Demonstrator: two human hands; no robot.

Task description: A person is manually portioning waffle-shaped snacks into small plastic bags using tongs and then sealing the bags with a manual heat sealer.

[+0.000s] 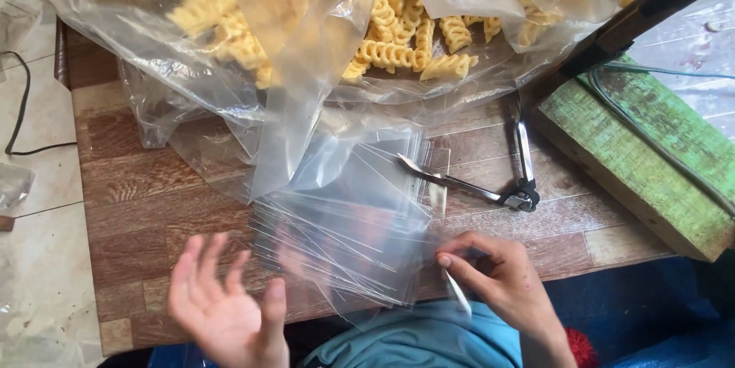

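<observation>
The right hand [505, 280] pinches the near right corner of a fanned stack of small clear plastic bags [344, 238] between thumb and forefinger, and a thin white sliver shows under its fingers. The left hand [222, 299] is spread open, palm up, fingers apart and blurred, holding nothing, just beside the stack's left edge. The stack lies between the two hands and slightly ahead of them on the brown wood-patterned bench [138, 184], its long axis running from far left to near right; the right hand is the one in contact with it. Beyond the stack, a pair of metal tongs [490, 176] lies open on the bench. Farther on, a large clear plastic sack [291, 69] holds yellow spiral-shaped crackers [406, 39] and drapes over the stack's far edge. To the right sits a worn green wooden block [643, 161].
</observation>
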